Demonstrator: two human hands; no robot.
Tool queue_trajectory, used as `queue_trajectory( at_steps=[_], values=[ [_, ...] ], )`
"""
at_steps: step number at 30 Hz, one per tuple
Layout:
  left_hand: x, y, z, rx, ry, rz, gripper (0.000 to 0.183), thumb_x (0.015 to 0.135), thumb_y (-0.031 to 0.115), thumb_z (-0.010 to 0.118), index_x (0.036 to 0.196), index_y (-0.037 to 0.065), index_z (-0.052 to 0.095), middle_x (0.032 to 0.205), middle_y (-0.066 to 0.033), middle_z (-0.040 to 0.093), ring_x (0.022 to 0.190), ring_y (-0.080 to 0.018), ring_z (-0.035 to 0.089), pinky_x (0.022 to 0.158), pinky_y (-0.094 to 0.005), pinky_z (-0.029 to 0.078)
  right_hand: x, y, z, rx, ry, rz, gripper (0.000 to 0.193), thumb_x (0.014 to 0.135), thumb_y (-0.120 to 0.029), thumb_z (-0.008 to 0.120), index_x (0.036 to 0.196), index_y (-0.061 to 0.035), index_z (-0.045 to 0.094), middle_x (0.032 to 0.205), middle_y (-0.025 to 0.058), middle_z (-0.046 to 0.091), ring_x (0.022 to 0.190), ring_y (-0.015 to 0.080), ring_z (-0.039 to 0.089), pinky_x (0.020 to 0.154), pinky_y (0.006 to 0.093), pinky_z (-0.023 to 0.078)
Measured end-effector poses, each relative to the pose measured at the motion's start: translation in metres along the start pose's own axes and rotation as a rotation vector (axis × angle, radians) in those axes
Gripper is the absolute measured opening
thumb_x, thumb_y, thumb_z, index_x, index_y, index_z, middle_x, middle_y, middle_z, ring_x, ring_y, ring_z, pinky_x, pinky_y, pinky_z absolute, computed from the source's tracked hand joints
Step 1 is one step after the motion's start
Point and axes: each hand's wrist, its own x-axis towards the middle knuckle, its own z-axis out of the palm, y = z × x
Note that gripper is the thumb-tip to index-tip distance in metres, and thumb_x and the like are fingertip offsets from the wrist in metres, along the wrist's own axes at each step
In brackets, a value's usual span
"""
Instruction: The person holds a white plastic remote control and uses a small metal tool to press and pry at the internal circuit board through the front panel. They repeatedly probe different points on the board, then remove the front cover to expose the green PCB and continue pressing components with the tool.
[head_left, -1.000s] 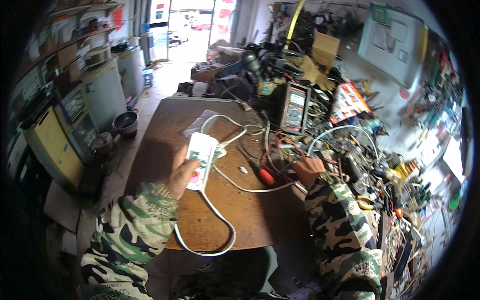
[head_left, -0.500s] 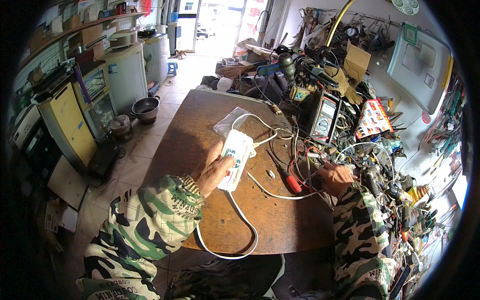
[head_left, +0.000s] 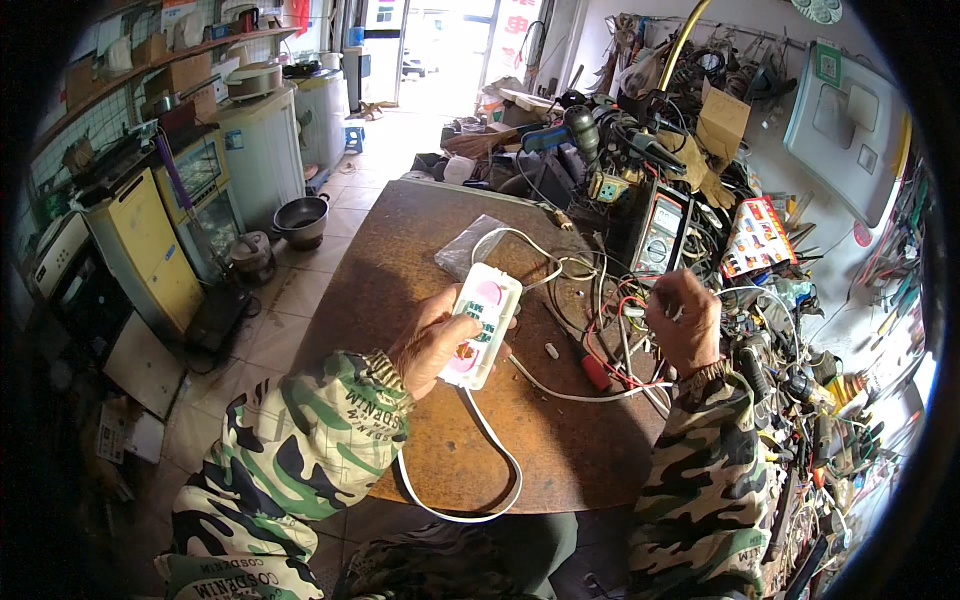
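Head view is showing two camouflage sleeves, the left sleeve (head_left: 285, 440) and the right sleeve (head_left: 705, 475), reaching in from the lower edge over a brown table (head_left: 575, 455). A white cord (head_left: 515, 470) is looping at the table's near edge and running up to the lower end of a long white case (head_left: 482, 330). The left hand (head_left: 428, 342) is holding this case tilted above the middle of the table, its grip closed around the sides and the thumb pressing on the face, where pink patches and green print are showing. The right hand (head_left: 688, 318) is hovering at the table's right side with its fingers curled in; one cannot tell whether they are pinching anything. Between the hands, a red handle (head_left: 596, 373) is lying among tangled wires, and a small white piece (head_left: 552, 351) is resting just beside it on the wood. Farther back, a clear plastic bag (head_left: 468, 245) is lying on the table beyond the case, while a meter (head_left: 658, 235) is leaning among the clutter beyond the right hand. On the floor to the left, a dark pot (head_left: 302, 222) is standing, and daylight is filling the doorway (head_left: 440, 60) at the far end.
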Motion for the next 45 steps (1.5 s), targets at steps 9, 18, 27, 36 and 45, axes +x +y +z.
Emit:
queue_trajectory(
  at_steps=[9, 18, 27, 36, 45],
  values=[
    [-0.004, 0.012, 0.001, 0.014, 0.083, 0.032, 0.048, 0.091, 0.014, 0.05, 0.137, 0.001, 0.045, 0.117, -0.0186, 0.065, 0.092, -0.0286, 0.071, 0.072, -0.0382, 0.063, 0.01, -0.04, 0.08, 0.998, 0.229, 0.241, 0.008, 0.091, 0.003, 0.062, 0.095, 0.0, 0.056, 0.083, 0.0018, 0.061, 0.073, 0.0091, 0.058, 0.065, 0.0233, 0.049],
    [-0.007, 0.013, 0.0, 0.108, 0.134, -0.001, 0.048, 0.092, 0.012, 0.047, 0.139, 0.001, 0.047, 0.122, -0.0191, 0.064, 0.093, -0.0268, 0.071, 0.073, -0.0377, 0.062, -0.013, -0.025, 0.092, 0.525, 0.023, 0.229, 0.015, 0.08, -0.002, 0.069, 0.094, 0.0015, 0.063, 0.08, 0.0103, 0.067, 0.075, 0.0149, 0.066, 0.071, 0.0287, 0.052],
    [-0.002, 0.005, -0.001, 0.33, 0.121, 0.059, 0.041, 0.091, 0.009, 0.045, 0.131, 0.0, 0.047, 0.115, -0.0158, 0.065, 0.089, -0.0238, 0.071, 0.07, -0.0359, 0.061, -0.017, -0.019, 0.062, 0.026, -0.345, 0.173, 0.02, 0.071, -0.014, 0.075, 0.088, -0.0032, 0.075, 0.091, 0.0206, 0.071, 0.085, 0.0392, 0.069, 0.08, 0.0458, 0.055],
    [0.001, 0.005, 0.001, 0.174, 0.049, 0.032, 0.047, 0.092, 0.012, 0.049, 0.136, -0.001, 0.044, 0.117, -0.0184, 0.065, 0.094, -0.026, 0.07, 0.075, -0.0366, 0.061, -0.026, -0.038, 0.067, -0.245, -0.322, 0.181, 0.015, 0.085, -0.011, 0.053, 0.095, -0.0003, 0.056, 0.074, 0.0257, 0.065, 0.073, 0.0461, 0.065, 0.065, 0.0554, 0.052],
    [-0.005, 0.012, 0.002, 0.114, 0.053, 0.009, 0.047, 0.092, 0.013, 0.053, 0.135, -0.002, 0.043, 0.115, -0.019, 0.064, 0.093, -0.0275, 0.071, 0.075, -0.0381, 0.062, -0.026, -0.067, 0.072, 0.509, -0.374, 0.078, 0.021, 0.1, -0.022, 0.058, 0.107, -0.0037, 0.066, 0.077, 0.0221, 0.064, 0.07, 0.0366, 0.066, 0.063, 0.0426, 0.05]
  ],
)
